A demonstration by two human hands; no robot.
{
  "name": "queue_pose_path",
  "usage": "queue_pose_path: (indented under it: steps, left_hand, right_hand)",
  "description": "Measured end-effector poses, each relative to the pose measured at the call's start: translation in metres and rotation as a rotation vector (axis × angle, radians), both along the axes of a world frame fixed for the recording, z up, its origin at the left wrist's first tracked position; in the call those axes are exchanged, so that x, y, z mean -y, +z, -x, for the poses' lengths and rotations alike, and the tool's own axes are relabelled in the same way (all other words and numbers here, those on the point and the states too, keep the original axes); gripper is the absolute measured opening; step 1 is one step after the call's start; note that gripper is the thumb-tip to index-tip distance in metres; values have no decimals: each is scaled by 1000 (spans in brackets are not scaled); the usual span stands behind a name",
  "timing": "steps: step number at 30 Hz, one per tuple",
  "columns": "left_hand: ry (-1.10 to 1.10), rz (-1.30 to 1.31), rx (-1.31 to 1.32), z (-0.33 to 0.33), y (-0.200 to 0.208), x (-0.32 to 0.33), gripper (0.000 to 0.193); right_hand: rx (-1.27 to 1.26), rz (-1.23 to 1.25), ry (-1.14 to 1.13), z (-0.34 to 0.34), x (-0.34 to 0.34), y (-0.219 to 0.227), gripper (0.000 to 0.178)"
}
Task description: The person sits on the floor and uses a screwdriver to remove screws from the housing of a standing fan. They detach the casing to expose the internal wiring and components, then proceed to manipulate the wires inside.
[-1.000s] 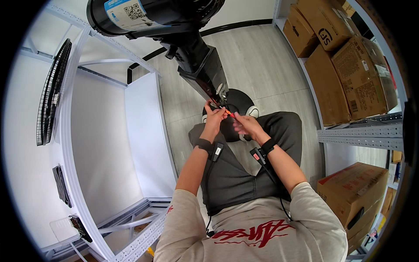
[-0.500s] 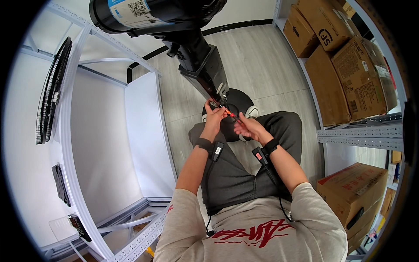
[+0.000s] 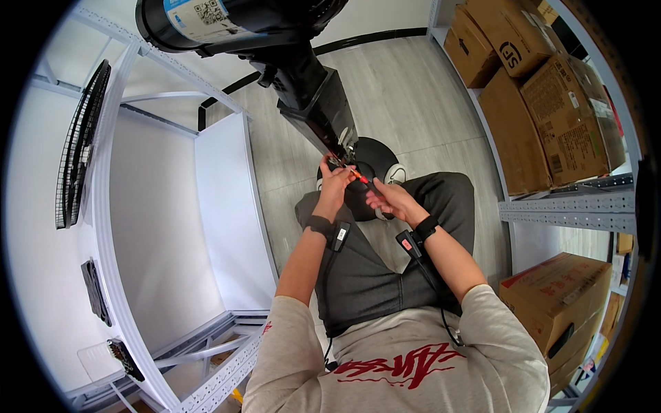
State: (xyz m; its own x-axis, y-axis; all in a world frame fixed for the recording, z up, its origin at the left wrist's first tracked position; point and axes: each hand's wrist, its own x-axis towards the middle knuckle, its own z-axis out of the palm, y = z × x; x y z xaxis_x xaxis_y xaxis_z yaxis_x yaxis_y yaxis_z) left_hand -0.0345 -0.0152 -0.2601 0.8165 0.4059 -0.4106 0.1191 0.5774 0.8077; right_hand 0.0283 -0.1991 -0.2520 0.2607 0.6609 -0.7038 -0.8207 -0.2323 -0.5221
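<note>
A black fan body [image 3: 231, 24] with a boxy column [image 3: 313, 113] leans down toward me, its lower end close to a round black base [image 3: 375, 153] between my feet. My left hand [image 3: 334, 184] is closed at that lower end, fingertips against the column and beside the screwdriver's front part. What exactly it pinches is too small to make out. The screwdriver [image 3: 363, 179], with a red and orange front and a dark handle, slants from the column end to my right hand [image 3: 391, 199]. My right fingers are closed round its handle.
On the left stands a pale metal shelf [image 3: 234, 206], with a round black fan guard [image 3: 82, 148] beside its frame. Cardboard boxes [image 3: 568, 120] fill the rack on the right, and another carton [image 3: 554, 296] sits lower down. Black cabled devices [image 3: 341, 235] hang at both wrists.
The view has shifted slightly, so the fan body appears a little farther left and up. Both hands keep their places at the column end, with the screwdriver still in the right.
</note>
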Motion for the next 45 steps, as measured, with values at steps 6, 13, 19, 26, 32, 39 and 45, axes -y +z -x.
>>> queue_pose_path:
  steps: [6, 13, 19, 26, 32, 39, 45]
  left_hand:
    - [11, 6, 10, 0, 5, 2, 75]
    - [16, 44, 24, 2, 5, 1, 76]
    - [-2, 44, 8, 0, 5, 0, 77]
    - [-3, 42, 17, 0, 6, 0, 76]
    - [13, 43, 14, 0, 6, 1, 77]
    - [27, 77, 37, -1, 4, 1, 79]
    - [43, 57, -1, -1, 9, 3, 70]
  right_hand:
    - [217, 64, -158, 8, 0, 6, 26]
    - [274, 73, -150, 9, 12, 3, 24]
    - [304, 81, -147, 10, 19, -1, 23]
    - [327, 68, -156, 8, 9, 7, 23]
    - [384, 85, -153, 3, -2, 3, 24]
    - [647, 27, -202, 5, -9, -16, 25]
    - [901, 116, -205, 11, -11, -25, 28]
